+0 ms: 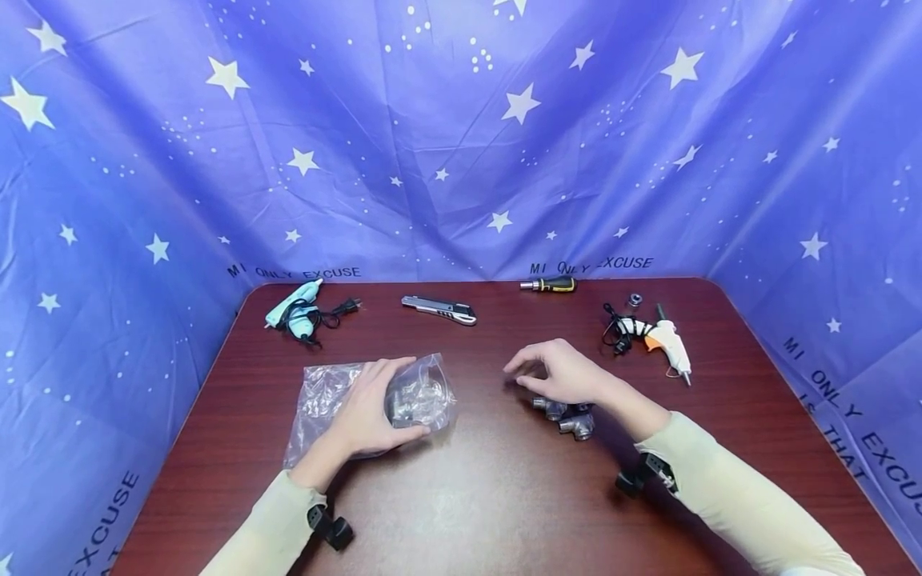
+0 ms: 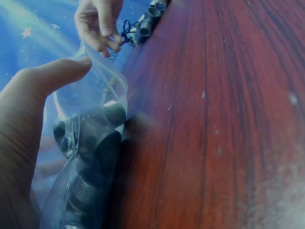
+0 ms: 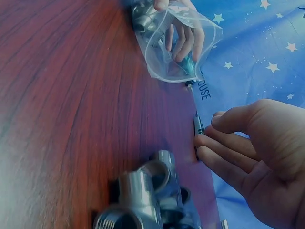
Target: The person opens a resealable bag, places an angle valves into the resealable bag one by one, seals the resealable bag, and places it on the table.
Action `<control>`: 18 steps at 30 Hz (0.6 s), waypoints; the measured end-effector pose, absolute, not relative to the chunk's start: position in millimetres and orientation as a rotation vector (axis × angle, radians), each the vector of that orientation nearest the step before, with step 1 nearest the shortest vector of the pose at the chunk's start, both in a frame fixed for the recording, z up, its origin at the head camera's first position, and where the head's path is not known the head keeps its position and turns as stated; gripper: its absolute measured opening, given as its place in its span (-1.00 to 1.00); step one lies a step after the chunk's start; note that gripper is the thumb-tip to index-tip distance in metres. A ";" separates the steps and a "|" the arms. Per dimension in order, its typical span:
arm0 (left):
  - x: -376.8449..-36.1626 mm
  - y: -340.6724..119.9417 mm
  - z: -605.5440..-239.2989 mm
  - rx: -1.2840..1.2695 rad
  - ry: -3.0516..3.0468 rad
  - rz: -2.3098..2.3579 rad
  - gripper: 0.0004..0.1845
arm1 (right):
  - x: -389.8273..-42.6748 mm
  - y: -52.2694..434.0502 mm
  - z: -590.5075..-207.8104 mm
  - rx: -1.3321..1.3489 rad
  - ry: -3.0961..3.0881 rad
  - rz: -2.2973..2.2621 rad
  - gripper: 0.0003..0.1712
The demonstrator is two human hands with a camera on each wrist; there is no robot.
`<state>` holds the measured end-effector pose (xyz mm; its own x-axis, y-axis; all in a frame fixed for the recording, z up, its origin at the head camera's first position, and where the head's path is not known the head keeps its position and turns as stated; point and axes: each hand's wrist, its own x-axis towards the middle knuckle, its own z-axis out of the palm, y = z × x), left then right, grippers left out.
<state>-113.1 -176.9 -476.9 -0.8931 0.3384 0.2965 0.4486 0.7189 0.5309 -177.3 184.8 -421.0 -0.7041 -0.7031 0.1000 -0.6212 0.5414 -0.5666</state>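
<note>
While the left hand [image 1: 370,408] lies on top of a clear, crinkled plastic bag [image 1: 327,400] on the dark reddish-brown wooden desk [image 1: 461,496], its fingers curl over the dark threaded metal fittings [image 1: 414,396] bunched inside the bag's right end, with the thumb along the near edge. Seen from the left wrist, the bag's mouth stands open beside the thumb [image 2: 57,74] and the fittings [image 2: 95,143] lie stacked within.

Just right of centre, the right hand [image 1: 565,372] hovers with its fingers loosely bent and gathered toward the thumb; whether anything small is pinched there cannot be told. Directly below and touching its heel side sits a cluster of silvery metal pipe fittings [image 1: 569,416], shown close up by the right wrist view as shiny threaded tees [image 3: 147,193] resting on the wood.

Along the far edge lie a pale turquoise glue gun with a black cord [image 1: 295,308], a grey utility knife [image 1: 439,310], a black-and-yellow screwdriver [image 1: 551,284] and a white glue gun with an orange nozzle [image 1: 659,340].
</note>
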 end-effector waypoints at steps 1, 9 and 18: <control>-113.1 -176.9 -476.4 -0.634 -2.744 -0.915 0.21 | -176.5 187.0 -420.2 -1.146 2.644 -0.870 -0.77; -112.8 -176.9 -476.0 -0.646 -2.725 -0.898 0.20 | -169.7 204.3 -418.3 -1.162 2.675 -0.809 -0.76; -112.2 -176.7 -475.1 -0.636 -2.735 -0.911 0.19 | -161.4 218.9 -419.5 -1.207 2.769 -0.714 -0.76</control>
